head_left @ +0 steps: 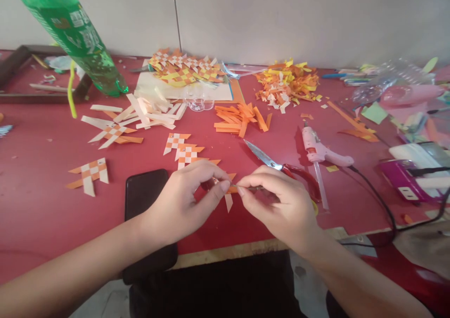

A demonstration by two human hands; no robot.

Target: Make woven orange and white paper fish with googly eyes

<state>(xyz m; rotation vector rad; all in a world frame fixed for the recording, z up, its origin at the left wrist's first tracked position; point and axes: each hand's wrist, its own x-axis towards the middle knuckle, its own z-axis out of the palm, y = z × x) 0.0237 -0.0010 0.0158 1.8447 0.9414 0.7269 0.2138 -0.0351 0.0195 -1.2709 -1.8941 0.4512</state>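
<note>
My left hand (193, 198) is closed in a pinch, thumb against forefinger; whatever is between them is too small to make out. Facing it, my right hand (281, 200) pinches a thin dark stick-like tool (258, 187), its tip close to the left fingertips. Below and behind the fingers lies a woven orange-and-white paper fish (228, 201), partly hidden. More woven paper fish (188, 155) lie in a row beyond my left hand. Scissors (263, 155) with red handles rest open just past my right hand. A black phone (146, 193) lies partly under my left forearm.
Cream paper strips (151, 109), orange strips (241, 118) and a heap of scraps (288, 81) lie further back. A pink glue gun (316, 147) with its cord stands right, near a purple power socket (401, 179). A green bottle (73, 36) rises at the back left.
</note>
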